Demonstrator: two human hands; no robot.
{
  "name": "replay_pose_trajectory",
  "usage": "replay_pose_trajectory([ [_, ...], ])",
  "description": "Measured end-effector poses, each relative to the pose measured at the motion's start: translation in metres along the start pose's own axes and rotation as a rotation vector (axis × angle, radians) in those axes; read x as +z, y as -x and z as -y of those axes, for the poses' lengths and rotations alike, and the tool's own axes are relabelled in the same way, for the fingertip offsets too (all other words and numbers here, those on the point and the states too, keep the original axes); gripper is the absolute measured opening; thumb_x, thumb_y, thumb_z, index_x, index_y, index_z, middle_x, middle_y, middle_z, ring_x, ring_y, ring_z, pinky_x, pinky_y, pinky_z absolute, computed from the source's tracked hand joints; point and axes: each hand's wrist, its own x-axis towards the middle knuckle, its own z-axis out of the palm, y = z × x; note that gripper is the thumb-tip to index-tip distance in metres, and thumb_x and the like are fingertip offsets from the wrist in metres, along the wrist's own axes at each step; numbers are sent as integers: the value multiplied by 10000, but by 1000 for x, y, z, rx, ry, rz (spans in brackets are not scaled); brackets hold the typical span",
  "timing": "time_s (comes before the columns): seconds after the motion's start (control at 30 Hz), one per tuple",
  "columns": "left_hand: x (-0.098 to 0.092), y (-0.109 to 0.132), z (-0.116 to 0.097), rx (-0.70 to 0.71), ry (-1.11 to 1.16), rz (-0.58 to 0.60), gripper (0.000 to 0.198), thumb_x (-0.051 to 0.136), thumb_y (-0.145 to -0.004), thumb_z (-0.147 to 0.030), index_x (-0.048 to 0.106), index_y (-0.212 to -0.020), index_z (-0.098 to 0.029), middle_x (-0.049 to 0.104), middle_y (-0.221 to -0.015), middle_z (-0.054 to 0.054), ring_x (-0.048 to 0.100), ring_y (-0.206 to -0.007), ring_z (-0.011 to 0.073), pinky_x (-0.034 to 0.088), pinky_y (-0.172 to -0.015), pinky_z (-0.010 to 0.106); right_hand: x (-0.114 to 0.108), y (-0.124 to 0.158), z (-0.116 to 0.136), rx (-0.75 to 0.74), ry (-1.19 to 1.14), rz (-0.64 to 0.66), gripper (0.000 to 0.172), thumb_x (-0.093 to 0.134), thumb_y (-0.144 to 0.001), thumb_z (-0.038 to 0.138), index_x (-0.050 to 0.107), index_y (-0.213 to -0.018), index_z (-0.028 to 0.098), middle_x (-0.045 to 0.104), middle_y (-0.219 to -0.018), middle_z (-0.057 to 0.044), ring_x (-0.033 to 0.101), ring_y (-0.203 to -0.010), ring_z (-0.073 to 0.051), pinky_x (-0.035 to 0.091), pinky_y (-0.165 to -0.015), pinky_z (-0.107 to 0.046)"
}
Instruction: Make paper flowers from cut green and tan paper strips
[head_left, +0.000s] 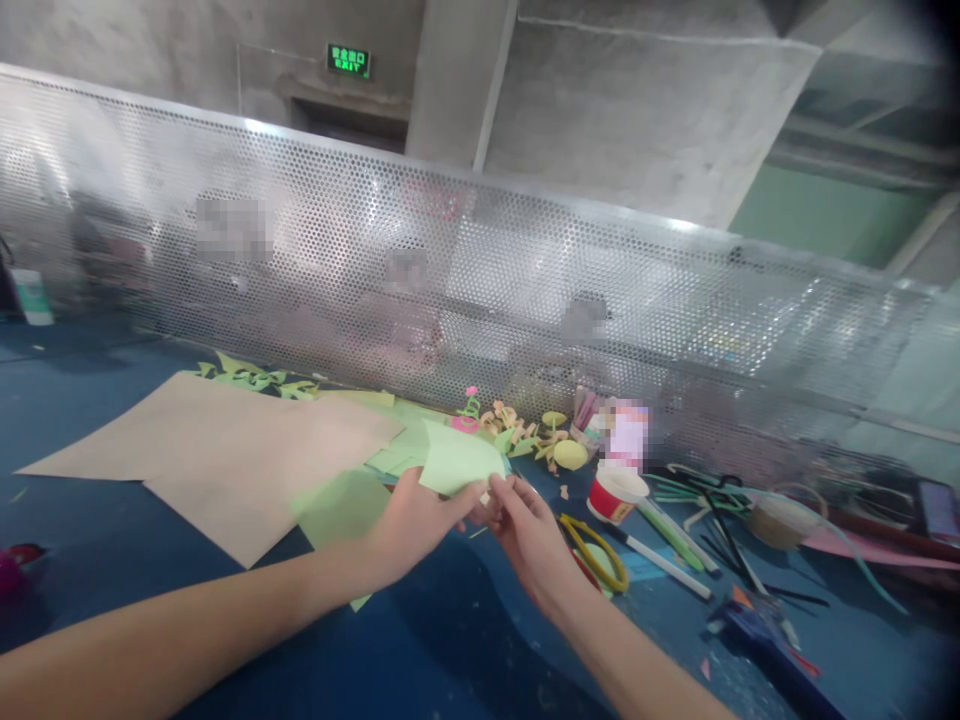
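Between my two hands a piece of light green paper (459,458) is held up above the blue table, its upper part curving over. My left hand (420,520) pinches its lower edge from the left. The fingers of my right hand (523,520) are pressed together at the paper's lower right corner, close to the left fingertips. A small pale bit shows between the fingertips, too small to name. Under my left wrist lies a larger green sheet (341,512). Scissors with yellow handles (596,552) lie just right of my right hand.
Large beige sheets (217,440) cover the left. Paper leaves and flowers (510,425) line a perforated metal screen (450,260). On the right are a red and white paper cup (616,492), a white pen (667,565), a roll of tape (787,515) and a blue glue gun (772,645).
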Motion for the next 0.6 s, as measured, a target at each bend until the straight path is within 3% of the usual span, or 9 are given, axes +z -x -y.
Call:
replay_pose_trajectory([
  [0.23, -1, -3, 1, 17, 77, 53, 327, 503, -745, -451, 665, -752, -167, 665, -610, 44, 590, -528, 154, 464, -535, 240, -1, -1, 3, -2, 16, -23, 285, 683, -664, 363, 499, -565, 169, 449, -507, 56, 385, -496, -74, 338, -511, -204],
  [0.4, -3, -4, -7, 67, 79, 46, 236, 571, -704, -369, 655, -806, -174, 688, -744, 42, 625, -673, 175, 477, -610, 239, -3, -3, 4, -8, -36, -42, 297, 687, -666, 328, 473, -538, 167, 417, -485, 66, 339, -480, -62, 290, -469, -191],
  [0.6, -4, -5, -5, -14, 87, 7, 243, 563, -708, -363, 656, -831, -175, 702, -749, 42, 650, -658, 184, 496, -637, 262, -1, -2, 5, 13, -68, -98, 286, 709, -628, 344, 499, -546, 169, 417, -484, 71, 345, -472, -62, 288, -465, -197],
])
